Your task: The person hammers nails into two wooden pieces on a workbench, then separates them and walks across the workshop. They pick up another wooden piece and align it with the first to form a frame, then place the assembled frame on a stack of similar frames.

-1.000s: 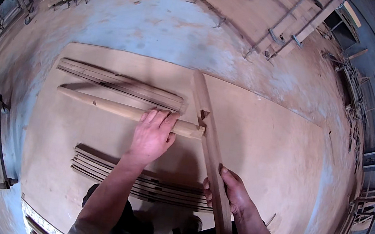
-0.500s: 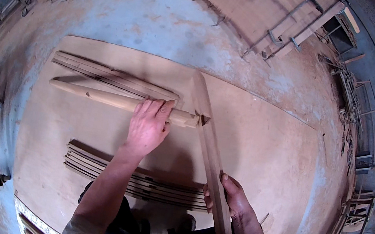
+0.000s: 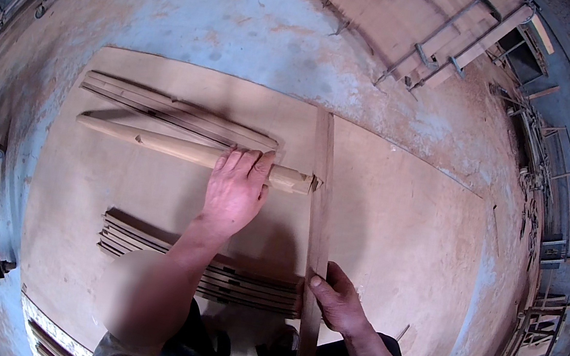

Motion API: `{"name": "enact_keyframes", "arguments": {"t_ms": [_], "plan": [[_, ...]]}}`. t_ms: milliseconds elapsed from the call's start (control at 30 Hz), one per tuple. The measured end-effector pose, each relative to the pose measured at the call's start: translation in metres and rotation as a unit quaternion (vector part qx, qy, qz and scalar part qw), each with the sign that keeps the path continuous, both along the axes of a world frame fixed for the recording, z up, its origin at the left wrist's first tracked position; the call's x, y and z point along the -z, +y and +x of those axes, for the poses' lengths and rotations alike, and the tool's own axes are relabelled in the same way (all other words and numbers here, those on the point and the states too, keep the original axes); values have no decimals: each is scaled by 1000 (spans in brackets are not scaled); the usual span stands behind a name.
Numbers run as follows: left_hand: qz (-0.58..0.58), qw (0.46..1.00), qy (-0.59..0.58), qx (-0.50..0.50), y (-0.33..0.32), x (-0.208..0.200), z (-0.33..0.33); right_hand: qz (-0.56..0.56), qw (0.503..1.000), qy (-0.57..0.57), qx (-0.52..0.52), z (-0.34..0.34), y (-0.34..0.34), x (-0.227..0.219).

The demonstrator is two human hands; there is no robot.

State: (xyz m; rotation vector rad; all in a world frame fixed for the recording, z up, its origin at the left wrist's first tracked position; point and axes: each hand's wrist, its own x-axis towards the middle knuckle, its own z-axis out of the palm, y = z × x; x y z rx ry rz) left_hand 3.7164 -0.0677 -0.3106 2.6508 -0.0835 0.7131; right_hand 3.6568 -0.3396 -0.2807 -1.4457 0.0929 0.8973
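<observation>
My left hand (image 3: 237,184) is closed over a pale tapered wooden leg (image 3: 175,149) that lies nearly crosswise, its thin end to the left. The leg's squared, notched right end meets a long wooden rail (image 3: 319,227); whether a tenon sits inside the rail cannot be seen. My right hand (image 3: 340,300) grips this rail low down, thumb on its near face. The rail runs from the board's far edge toward my body, its narrow side mostly showing.
Two or so wooden strips (image 3: 184,111) lie beyond the leg. Nearer me is a stack of several notched slats (image 3: 249,294). All rest on a large plywood sheet (image 3: 409,233). Clamped panels (image 3: 376,15) stand beyond it, and scrap wood (image 3: 522,169) lines the right side.
The rail has turned: its far end moved right and its near end left, so it points more straight away from me. My left hand and the leg shifted slightly right.
</observation>
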Motion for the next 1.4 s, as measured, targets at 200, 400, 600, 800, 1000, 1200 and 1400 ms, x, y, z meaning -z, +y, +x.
{"name": "enact_keyframes", "arguments": {"t_ms": [200,400,600,800,1000,1200,1400], "plan": [[1,1000,-5,0,1,4,1,-30,999,-28,-25,-1,12,6],[4,1000,11,-2,-2,2,3,-18,999,-35,-25,0,15,7],[8,1000,1,-20,4,4,-2,-84,995,-34,-47,-1,27,-9],[-24,999,-17,-35,-1,6,-3,-40,999,-6,15,-6,21,-1],[-54,994,-83,-46,3,-7,-18,-1,999,3,37,-2,22,-2],[-40,998,-33,-41,-4,-14,-34,87,990,-24,105,3,27,-5],[20,997,77,19,-20,-4,-50,139,981,-47,126,18,21,-10]]}}
